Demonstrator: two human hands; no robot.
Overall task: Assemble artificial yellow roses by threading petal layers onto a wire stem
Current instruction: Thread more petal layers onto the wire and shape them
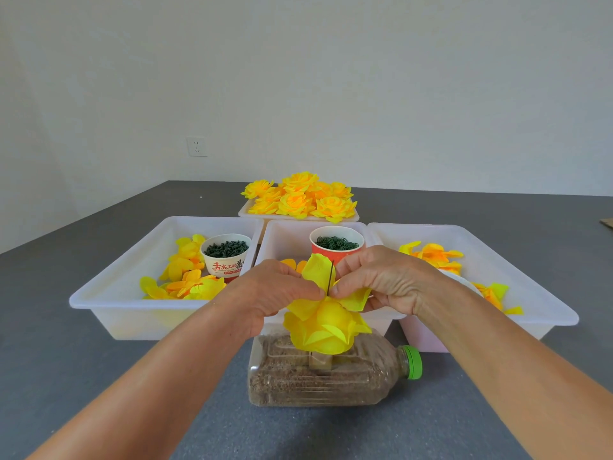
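A thin dark wire stem (330, 277) stands upright above a sand-filled plastic bottle (318, 376) lying on its side. Yellow petal layers (326, 327) hang bunched on the wire, facing down. A further yellow petal layer (318, 268) sits on the wire above them. My left hand (275, 287) pinches this layer from the left, and my right hand (388, 277) pinches it from the right, fingertips meeting at the wire.
Three white trays hold loose yellow and orange petals: left (109, 293), middle (282, 234), right (544, 310). A white paper cup (225, 257) and a red cup (335, 247) hold dark green parts. Finished yellow roses (302, 197) fill a far tray.
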